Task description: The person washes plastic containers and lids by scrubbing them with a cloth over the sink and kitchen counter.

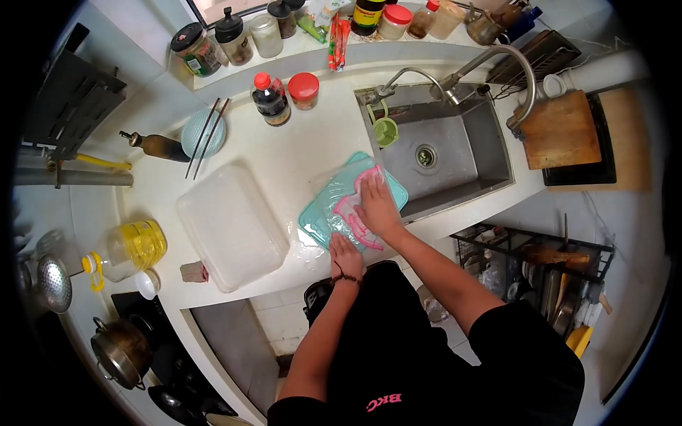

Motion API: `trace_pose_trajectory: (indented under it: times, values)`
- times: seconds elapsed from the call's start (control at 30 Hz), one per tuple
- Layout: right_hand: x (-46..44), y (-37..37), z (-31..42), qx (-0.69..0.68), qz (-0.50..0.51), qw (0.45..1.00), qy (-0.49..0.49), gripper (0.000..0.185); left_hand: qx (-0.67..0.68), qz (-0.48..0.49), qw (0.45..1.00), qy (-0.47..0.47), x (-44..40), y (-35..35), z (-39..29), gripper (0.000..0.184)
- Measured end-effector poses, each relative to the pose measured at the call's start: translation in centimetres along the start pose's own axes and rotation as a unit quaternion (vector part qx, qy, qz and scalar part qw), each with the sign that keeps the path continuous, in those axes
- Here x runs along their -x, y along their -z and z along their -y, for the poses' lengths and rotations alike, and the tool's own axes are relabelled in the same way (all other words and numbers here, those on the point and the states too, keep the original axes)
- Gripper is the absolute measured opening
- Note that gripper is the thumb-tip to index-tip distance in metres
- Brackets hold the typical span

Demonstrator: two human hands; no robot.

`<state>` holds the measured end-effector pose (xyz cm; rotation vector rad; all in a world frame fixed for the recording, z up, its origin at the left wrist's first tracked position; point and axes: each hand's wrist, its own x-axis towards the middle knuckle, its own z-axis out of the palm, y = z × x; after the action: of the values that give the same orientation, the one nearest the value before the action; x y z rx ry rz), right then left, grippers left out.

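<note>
A turquoise plastic lid [321, 204] lies on the counter at the left of the sink, shiny with water. My right hand [380, 206] presses a white cloth with pink edging [348, 207] onto its right part, fingers bent over the fabric. At the lid's near edge is my left hand [346, 257], its fingers stretched out and lying on the edge. Whether my left fingertips touch the cloth I cannot tell. To the left, a large translucent white plastic container [231, 224] rests on the counter, apart from both hands.
The steel sink [486, 138] with its faucet [529, 78] and a green strainer cup [386, 131] is at the right. Behind stand a soy sauce bottle [271, 103] and a red-lidded jar [304, 92]. Chopsticks [207, 135] cross a bowl [193, 131]; an oil jug [138, 245] stands left.
</note>
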<state>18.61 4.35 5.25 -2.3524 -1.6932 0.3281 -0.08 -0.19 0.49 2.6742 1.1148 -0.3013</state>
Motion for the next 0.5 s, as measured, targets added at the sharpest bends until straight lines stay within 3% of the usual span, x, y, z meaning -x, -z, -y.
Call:
trace_pose_trajectory:
  times: [0.1,0.2,0.23,0.4,0.47,0.5]
  values:
    - [-0.1,-2.6,1.7,-0.003,0.051,0.996,0.071,0.063,-0.031,0.023,0.999,-0.001,-0.6,0.5,-0.1,0.049]
    - [-1.1,-0.9,1.7,-0.021,0.084,0.995,0.044,0.059,-0.008,0.02,1.0,0.0,0.1,0.3,0.4,0.05]
    - [-1.0,-1.2,0.8,0.018,0.003,0.998,0.058,0.051,-0.001,0.037,0.999,0.001,-0.2,0.7,0.4,0.05]
    - [-1.3,-0.5,0.1,0.047,-0.027,0.998,0.015,0.048,-0.008,0.046,0.999,0.017,-0.5,0.2,-0.1,0.052]
    - [-0.5,-0.2,2.0,-0.006,0.077,0.993,0.09,0.048,-0.024,0.033,0.999,0.008,-0.4,-0.3,0.5,0.052]
    - [1.1,-0.3,2.1,-0.034,0.007,0.99,0.14,0.05,0.022,0.008,1.0,0.0,-0.2,-0.6,0.9,0.052]
